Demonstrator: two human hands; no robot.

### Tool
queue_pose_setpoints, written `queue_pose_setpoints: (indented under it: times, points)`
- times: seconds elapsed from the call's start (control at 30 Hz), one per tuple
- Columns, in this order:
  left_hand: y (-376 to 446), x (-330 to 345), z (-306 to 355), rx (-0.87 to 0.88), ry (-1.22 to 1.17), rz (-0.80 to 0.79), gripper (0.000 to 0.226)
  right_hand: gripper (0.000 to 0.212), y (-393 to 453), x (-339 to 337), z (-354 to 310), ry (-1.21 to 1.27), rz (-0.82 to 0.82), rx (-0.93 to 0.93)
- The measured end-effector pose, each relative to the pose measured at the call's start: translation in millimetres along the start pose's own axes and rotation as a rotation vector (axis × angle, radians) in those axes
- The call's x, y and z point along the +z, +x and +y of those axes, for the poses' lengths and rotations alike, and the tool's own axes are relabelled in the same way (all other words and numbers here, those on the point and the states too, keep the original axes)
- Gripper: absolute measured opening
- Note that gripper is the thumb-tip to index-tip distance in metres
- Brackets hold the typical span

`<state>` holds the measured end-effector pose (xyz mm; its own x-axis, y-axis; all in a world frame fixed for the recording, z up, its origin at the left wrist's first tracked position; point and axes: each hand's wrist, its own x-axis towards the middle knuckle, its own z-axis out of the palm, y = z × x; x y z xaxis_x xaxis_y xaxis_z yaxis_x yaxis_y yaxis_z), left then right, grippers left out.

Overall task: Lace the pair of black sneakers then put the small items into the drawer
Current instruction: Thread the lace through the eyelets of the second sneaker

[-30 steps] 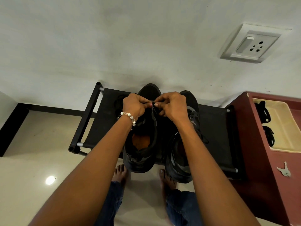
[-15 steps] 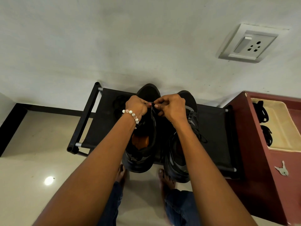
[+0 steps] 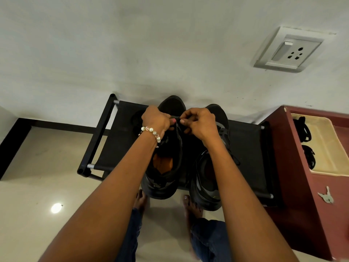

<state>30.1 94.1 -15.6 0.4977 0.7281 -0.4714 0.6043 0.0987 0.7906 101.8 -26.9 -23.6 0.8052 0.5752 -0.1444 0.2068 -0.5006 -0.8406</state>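
Two sneakers on the rack; my left hand (image 3: 156,120) and right hand (image 3: 198,122) pinch the lace (image 3: 176,118) over the left sneaker (image 3: 166,178). Lace: soft, limp; best gripped near the tip.

A low rack (image 3: 120,140) stands against the wall (image 3: 132,53), at the middle of the view. Two sneakers sit side by side on it, toes toward the wall at 12 o'clock: the left sneaker (image 3: 166,167) and, at its 3 o'clock, the right sneaker (image 3: 209,178). Both hands meet over the left sneaker's front, left hand (image 3: 155,119) at 9 o'clock of the right hand (image 3: 200,122). The cabinet (image 3: 294,176) stands at the rack's 3 o'clock, a tray (image 3: 328,148) in its top, keys (image 3: 325,197) at the tray's 6 o'clock. A socket (image 3: 289,50) sits on the wall at 1 o'clock.
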Motion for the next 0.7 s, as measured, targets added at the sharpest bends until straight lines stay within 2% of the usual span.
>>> queue_pose_setpoints:
  times: [0.07, 0.13, 0.37, 0.57, 0.7]
  points:
    - [0.3, 1.4, -1.0, -0.020, -0.048, 0.040, 0.038, 0.006, -0.6, -0.3, 0.8, 0.020, 0.001, 0.014]
    - [-0.5, 3.9, -3.2, 0.004, -0.038, 0.066, 0.042, 0.009, -0.7, -0.2, 1.0, 0.024, 0.005, 0.018]
    - [-2.5, 16.5, -7.5, 0.051, 0.046, 0.160, 0.024, 0.014, -2.3, -1.8, -2.0, 0.039, -0.012, 0.036]
    - [0.2, 11.6, -3.1, 0.038, -0.008, 0.080, 0.010, 0.006, -4.1, -0.4, -5.4, 0.063, 0.051, 0.038]
    - [-3.3, -0.2, 5.1, 0.088, -0.184, -0.050, 0.014, 0.003, -6.2, -2.7, -12.2, 0.080, 0.057, 0.097]
